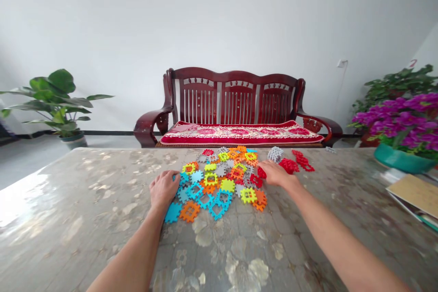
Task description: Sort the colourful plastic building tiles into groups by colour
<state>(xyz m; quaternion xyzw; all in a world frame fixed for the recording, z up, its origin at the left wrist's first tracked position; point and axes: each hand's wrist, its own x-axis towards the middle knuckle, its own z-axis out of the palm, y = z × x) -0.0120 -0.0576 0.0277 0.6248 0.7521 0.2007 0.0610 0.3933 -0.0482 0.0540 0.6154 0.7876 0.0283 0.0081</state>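
1. Biggest thing in here, folks: the pale wall (239, 18), filling the whole far side of the room.
2. Next, the bench (102, 219), wide across the near part, its glossy cover patterned with flowers and catching bright light at the left.
3. Beyond its far edge stands a dark red wooden settee (239, 96), slatted back to the wall, with a red-and-cream floral seat cover (239, 133) along it.
4. Over on the far left, a broad-leaved potted plant (61, 96) on the floor; on the right, purple flowers (404, 118) in a teal planter (405, 159) upon the bench.
5. Centre stage now! The heap of notched plastic pieces (212, 182) spreads over the far middle of the bench, blue mostly near and left, with orange, lime, grey and red among them, many overlapping.
6. Here's the left hand (165, 187), palm down at the heap's left edge, fingers bent beside the blue pieces (183, 178); whether it grips one, I can't tell.
7. And the right hand (273, 174), at the heap's right edge, fingertips at a red piece (262, 172); pinched or merely touched, I can't say.
8. Just right of that hand, a red cluster (289, 165); slightly farther off, a grey stack (275, 153).
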